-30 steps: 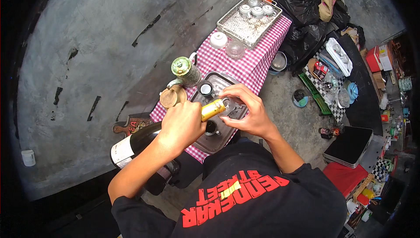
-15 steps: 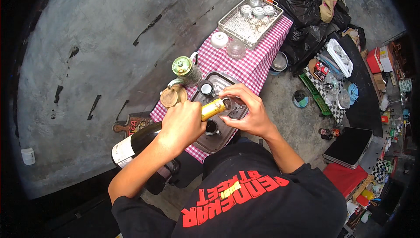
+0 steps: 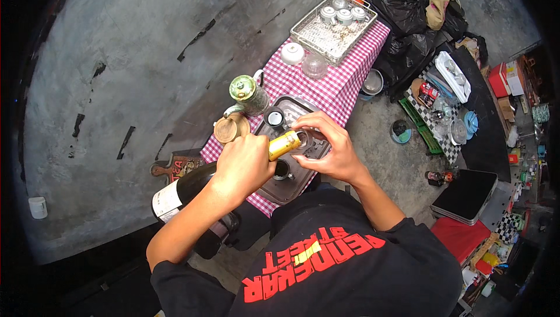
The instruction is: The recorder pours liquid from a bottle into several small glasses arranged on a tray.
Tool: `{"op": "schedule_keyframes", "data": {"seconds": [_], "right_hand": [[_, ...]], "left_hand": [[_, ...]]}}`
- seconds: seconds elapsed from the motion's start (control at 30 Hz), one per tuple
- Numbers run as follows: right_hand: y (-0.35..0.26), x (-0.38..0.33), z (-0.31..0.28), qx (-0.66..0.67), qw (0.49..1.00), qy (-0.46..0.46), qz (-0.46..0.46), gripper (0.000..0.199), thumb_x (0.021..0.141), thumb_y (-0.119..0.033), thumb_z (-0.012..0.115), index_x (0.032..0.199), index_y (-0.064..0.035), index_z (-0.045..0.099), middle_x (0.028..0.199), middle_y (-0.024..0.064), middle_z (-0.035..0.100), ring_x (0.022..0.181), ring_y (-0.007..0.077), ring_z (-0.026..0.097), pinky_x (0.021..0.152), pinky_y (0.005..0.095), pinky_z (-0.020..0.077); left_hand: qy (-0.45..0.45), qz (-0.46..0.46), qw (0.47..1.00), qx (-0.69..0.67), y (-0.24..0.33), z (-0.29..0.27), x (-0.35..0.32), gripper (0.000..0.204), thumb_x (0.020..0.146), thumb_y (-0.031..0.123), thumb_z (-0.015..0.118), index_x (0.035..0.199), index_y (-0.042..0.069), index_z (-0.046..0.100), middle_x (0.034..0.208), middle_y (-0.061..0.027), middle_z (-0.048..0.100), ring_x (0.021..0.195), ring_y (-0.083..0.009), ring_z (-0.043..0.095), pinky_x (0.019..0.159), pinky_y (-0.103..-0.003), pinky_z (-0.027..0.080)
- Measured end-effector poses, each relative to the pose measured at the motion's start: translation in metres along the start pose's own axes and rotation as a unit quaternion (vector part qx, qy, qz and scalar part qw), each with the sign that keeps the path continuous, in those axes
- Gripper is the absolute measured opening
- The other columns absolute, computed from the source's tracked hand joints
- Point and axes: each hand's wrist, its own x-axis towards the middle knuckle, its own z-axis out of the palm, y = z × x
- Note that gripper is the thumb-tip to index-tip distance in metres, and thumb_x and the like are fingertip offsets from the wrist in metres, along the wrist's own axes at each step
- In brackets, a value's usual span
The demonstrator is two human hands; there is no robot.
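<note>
My left hand [image 3: 244, 162] is closed round the neck of a large dark bottle [image 3: 195, 181] with a white label and yellow neck foil. The bottle lies tilted, base to the left under my forearm. Its mouth meets a small clear glass [image 3: 305, 139], which my right hand [image 3: 335, 151] holds between curved fingers and thumb. Whether liquid flows is too small to tell. Below them is a dark metal tray [image 3: 268, 191]. On it stand a cup [image 3: 274, 118] behind my hands and a dark-filled glass cup [image 3: 282, 170] nearer me.
A green enamel pot [image 3: 248, 94] and a round wooden piece [image 3: 228, 129] stand left of the tray on the checkered cloth [image 3: 344, 92]. Farther off are a white bowl [image 3: 292, 54], a clear glass bowl [image 3: 315, 66] and a wire basket [image 3: 318, 31] with several cups.
The bottle's base has shifted slightly to the right, and my left forearm with it. Both hands keep their hold on bottle and glass.
</note>
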Motion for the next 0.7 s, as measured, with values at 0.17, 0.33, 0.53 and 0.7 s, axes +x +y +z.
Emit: {"op": "schedule_keyframes", "data": {"seconds": [0.17,0.33,0.53,0.7], "right_hand": [[0.003,-0.001,0.001,0.034,0.999,0.01,0.027,0.052,0.067,-0.005,0.08,0.116,-0.0033,0.061,0.114,0.0101,0.062,0.106,0.0219,0.062,0.089,0.0323,0.0522],[0.006,-0.002,0.002,0.075,0.996,0.011,0.053,0.055,0.068,0.0,0.08,0.118,-0.0032,0.06,0.119,0.0086,0.059,0.113,0.02,0.06,0.092,0.0325,0.0557],[0.014,-0.004,0.005,0.154,0.983,0.017,0.103,0.058,0.071,0.006,0.078,0.123,-0.001,0.054,0.121,0.0074,0.056,0.119,0.0189,0.058,0.096,0.0334,0.0544],[0.017,-0.006,0.003,0.168,0.979,0.021,0.114,0.057,0.072,0.007,0.077,0.123,0.0002,0.053,0.119,0.0084,0.058,0.115,0.0191,0.061,0.096,0.0338,0.0539]], "left_hand": [[-0.023,-0.025,0.999,-0.026,0.001,0.001,0.002,0.022,0.075,0.014,0.065,0.085,-0.005,0.068,0.075,-0.0272,0.066,0.076,-0.0423,0.068,0.072,-0.05,0.054],[0.016,-0.044,0.994,-0.094,0.002,0.009,0.003,0.022,0.075,0.014,0.065,0.087,-0.004,0.069,0.076,-0.0299,0.065,0.077,-0.0445,0.066,0.073,-0.051,0.053],[0.056,-0.053,0.983,-0.165,-0.001,0.02,-0.001,0.023,0.077,0.014,0.062,0.089,-0.005,0.068,0.076,-0.0297,0.065,0.077,-0.0461,0.065,0.072,-0.052,0.052],[0.149,-0.091,0.939,-0.295,-0.011,0.024,-0.012,0.021,0.077,0.013,0.061,0.085,-0.006,0.065,0.072,-0.0281,0.063,0.071,-0.0444,0.065,0.065,-0.047,0.048]]}}
